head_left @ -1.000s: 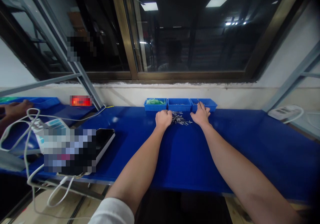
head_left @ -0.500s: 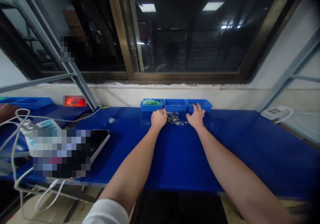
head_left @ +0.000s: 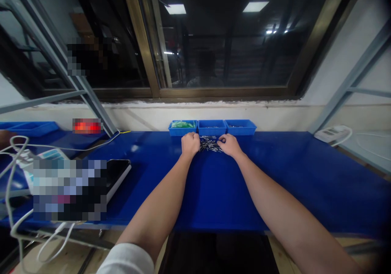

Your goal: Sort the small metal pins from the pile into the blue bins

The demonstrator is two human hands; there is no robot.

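A loose pile of thin, shiny metal pins (head_left: pixel 210 144) lies on the blue tabletop between my two hands. At its left edge my left hand (head_left: pixel 190 144) is closed, its fingers curled; whatever they hold is hidden. My right hand (head_left: pixel 230 145) is at the right edge of the pile, thumb and fingertips pinched together at the pin ends. Any piece between those fingertips is too small to make out. Just behind stand three blue bins: the left bin (head_left: pixel 173 132) holds green packets, while the middle bin (head_left: pixel 211 132) and right bin (head_left: pixel 244 130) contain small metal pieces.
A dark-screened device (head_left: pixel 119 170) and white cables (head_left: pixel 14 209) occupy the table's left side. A white power strip (head_left: pixel 332 134) lies at the far right. Grey metal posts (head_left: pixel 97 107) rise near the window. Another person's hand (head_left: pixel 6 137) shows at the left edge.
My right hand has come down from the right bin to the pile, its spread fingers now pinched together. My left hand stays by the pile. The view has shifted slightly.
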